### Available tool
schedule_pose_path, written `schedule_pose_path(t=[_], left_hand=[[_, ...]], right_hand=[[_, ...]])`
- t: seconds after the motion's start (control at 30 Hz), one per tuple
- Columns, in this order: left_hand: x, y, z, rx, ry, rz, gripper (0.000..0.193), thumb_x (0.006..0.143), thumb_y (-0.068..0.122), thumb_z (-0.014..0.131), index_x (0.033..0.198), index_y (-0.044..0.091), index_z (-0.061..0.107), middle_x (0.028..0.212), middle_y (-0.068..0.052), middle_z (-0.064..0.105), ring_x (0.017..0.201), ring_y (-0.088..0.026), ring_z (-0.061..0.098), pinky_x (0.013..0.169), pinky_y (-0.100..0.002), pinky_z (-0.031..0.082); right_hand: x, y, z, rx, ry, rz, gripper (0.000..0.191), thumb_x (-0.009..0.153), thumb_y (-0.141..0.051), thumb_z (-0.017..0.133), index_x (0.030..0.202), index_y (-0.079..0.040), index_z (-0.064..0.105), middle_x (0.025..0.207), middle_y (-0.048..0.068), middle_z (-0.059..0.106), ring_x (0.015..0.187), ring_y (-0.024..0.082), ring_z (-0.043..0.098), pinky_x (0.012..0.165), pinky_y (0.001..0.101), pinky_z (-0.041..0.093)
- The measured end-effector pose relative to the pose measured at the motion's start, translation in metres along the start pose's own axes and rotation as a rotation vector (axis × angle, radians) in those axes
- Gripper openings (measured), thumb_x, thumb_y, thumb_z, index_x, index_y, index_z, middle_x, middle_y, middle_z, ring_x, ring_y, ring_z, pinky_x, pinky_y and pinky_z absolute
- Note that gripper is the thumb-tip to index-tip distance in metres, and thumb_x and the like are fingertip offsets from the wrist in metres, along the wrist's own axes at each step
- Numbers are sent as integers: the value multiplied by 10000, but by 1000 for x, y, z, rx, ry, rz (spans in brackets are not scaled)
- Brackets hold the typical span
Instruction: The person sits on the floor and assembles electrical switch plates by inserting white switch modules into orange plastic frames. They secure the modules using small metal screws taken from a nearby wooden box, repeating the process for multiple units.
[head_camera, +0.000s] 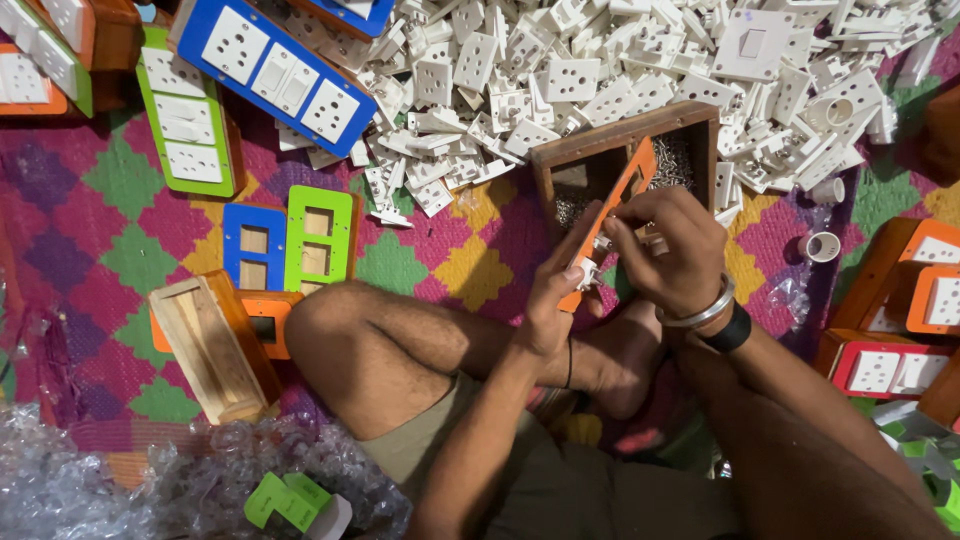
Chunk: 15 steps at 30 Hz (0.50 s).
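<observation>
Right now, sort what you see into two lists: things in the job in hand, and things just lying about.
In hand:
- orange plate, held by left hand and right hand
- white socket piece at the plate's lower end
- wooden box with small metal parts, right behind the hands

Lying about:
- heap of white sockets
- blue board
- green and blue frames
- empty wooden box
- bubble wrap

A woven floor mat (90, 230) in magenta, green, yellow and purple diamonds covers the ground. A heap of white socket and switch parts (600, 70) fills the far side, with finished blue, green and orange boards (270, 65) at the left. Crumpled clear plastic wrap (120, 480) lies at the near left corner.
</observation>
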<state>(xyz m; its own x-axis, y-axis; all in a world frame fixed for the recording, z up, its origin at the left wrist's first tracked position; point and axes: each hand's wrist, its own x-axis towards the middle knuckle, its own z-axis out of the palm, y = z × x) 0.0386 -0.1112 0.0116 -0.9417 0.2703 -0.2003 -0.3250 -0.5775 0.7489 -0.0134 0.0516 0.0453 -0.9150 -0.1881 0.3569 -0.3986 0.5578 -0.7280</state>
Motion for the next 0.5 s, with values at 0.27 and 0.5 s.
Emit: schedule_pose_path(t=[0.27,0.5], left_hand=[[-5,-4,0,-28,-1,-53,807,954,378,509,1657,28,324,1560,-74,517,950,-113,546,677,-252,471],[-7,-7,-2,-34,-5,-60,802,971,366,510,1671,18,333,1457,-108,565,968,-120,554,686,-266,488]], right_hand=[[-11,29,6,596,-45,388,139,1010,-67,709,1066,-1,600,983,41,657,841,94,659,723,235,554],[-13,38,7,573,-42,410,186,975,-27,735,1037,-2,561,955,61,635,781,98,638,697,231,516]])
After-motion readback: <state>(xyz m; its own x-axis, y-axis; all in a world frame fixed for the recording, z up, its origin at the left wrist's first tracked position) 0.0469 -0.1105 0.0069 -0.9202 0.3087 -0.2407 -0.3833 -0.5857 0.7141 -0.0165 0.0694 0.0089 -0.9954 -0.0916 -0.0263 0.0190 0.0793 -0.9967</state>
